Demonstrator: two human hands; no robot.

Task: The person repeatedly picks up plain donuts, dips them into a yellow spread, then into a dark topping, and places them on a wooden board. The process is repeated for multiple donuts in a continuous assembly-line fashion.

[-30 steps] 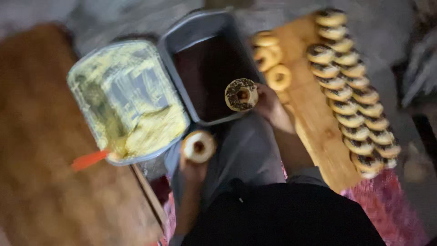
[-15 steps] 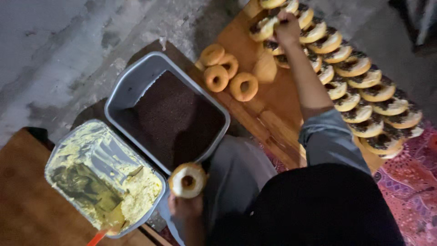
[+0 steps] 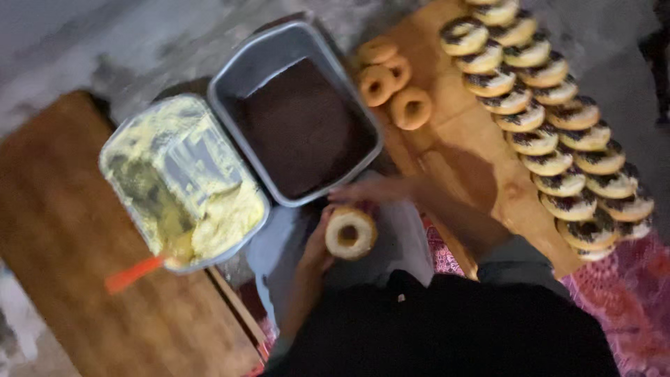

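Three plain doughnuts are waiting at the upper middle of the wooden board, while two long rows of coated doughnuts are filling its right side. The left hand is pinching a cream-covered doughnut at lower centre; the right hand is reaching in, fingers stretched flat, beside the tray of dark crumbs.

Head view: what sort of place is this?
Probably a small, informal doughnut-finishing spot set up low on a concrete floor: topped doughnuts rowed on a wooden board, beside trays of yellow cream and dark crumbs.
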